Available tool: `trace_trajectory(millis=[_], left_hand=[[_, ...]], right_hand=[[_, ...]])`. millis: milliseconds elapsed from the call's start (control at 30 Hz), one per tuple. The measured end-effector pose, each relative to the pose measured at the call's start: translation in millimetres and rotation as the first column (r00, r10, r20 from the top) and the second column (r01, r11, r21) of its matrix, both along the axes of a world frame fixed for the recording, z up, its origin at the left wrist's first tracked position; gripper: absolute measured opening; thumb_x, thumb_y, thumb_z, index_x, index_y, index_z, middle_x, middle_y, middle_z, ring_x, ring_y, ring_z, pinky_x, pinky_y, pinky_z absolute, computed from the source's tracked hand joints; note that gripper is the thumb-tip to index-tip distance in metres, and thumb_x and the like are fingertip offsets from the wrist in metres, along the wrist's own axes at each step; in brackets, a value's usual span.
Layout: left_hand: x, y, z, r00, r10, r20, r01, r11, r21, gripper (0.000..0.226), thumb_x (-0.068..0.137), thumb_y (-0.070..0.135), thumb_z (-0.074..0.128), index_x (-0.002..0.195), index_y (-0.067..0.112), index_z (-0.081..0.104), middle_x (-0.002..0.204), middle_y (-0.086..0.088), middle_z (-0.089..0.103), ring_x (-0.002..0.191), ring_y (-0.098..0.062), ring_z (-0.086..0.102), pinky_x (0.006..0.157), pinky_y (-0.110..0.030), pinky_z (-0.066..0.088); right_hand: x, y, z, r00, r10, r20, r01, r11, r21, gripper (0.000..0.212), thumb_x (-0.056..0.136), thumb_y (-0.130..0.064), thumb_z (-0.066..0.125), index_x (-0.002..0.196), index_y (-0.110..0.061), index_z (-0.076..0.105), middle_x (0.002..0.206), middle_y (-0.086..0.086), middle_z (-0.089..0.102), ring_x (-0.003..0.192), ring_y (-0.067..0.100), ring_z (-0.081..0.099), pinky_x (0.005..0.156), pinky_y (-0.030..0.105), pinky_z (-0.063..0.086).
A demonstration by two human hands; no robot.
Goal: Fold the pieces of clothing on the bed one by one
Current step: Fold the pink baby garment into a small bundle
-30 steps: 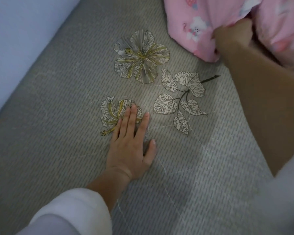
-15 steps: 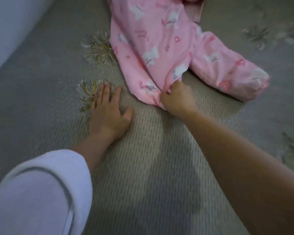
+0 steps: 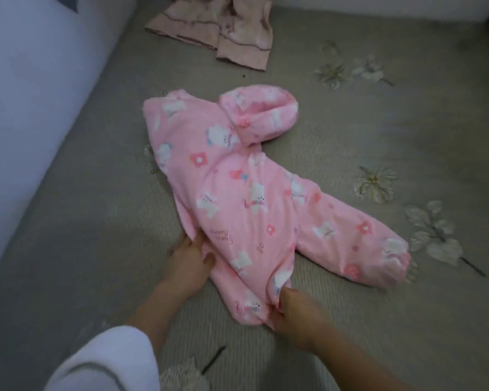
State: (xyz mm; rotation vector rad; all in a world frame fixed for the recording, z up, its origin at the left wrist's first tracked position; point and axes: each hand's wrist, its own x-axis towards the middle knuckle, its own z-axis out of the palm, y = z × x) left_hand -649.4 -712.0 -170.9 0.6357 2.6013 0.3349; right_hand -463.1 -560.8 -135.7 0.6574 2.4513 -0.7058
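Note:
A pink hooded garment (image 3: 237,193) printed with white bunnies and flowers lies spread on the grey bed cover (image 3: 378,320), hood at the far end, one sleeve stretched out to the right. My left hand (image 3: 187,266) grips its near left hem edge, thumb on top of the cloth. My right hand (image 3: 297,311) pinches the near bottom edge of the same garment. A second garment, dusty pink with dark trim (image 3: 223,29), lies crumpled at the far end of the bed.
A pale wall or headboard (image 3: 26,108) runs along the left side of the bed. The cover carries printed flowers and leaves (image 3: 376,182) to the right of the pink garment.
My right hand dragged the pink garment toward me and it now lies spread out. My left hand left the bare cover and took hold of the garment's left hem.

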Motion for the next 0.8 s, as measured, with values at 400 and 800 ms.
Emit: trace_trajectory(millis=[400, 800], left_hand=[[163, -20, 111, 0.658, -0.331, 0.677, 0.355, 0.928, 0.109, 0.023, 0.082, 0.031, 0.056, 0.09, 0.012, 0.066, 0.082, 0.004, 0.067, 0.094, -0.016, 0.066, 0.08, -0.026, 0.049], [31, -47, 120, 0.99, -0.055, 0.133, 0.059, 0.998, -0.028, 0.083, 0.061, 0.061, 0.045, 0.134, 0.021, 0.047, 0.123, -0.006, 0.059, 0.113, -0.03, 0.054, 0.091, -0.035, 0.042]], right_hand=[[117, 93, 81, 0.782, -0.027, 0.623, 0.018, 1.0, 0.021, 0.038, 0.077, -0.037, 0.068, 0.111, -0.038, 0.049, 0.086, 0.002, 0.069, 0.052, 0.008, 0.063, 0.05, 0.024, 0.052], [-48, 59, 46, 0.999, 0.031, 0.041, -0.039, 0.982, 0.187, 0.071, 0.083, -0.035, 0.056, 0.144, -0.015, 0.026, 0.146, 0.007, 0.037, 0.138, 0.025, 0.028, 0.109, 0.052, 0.02]])
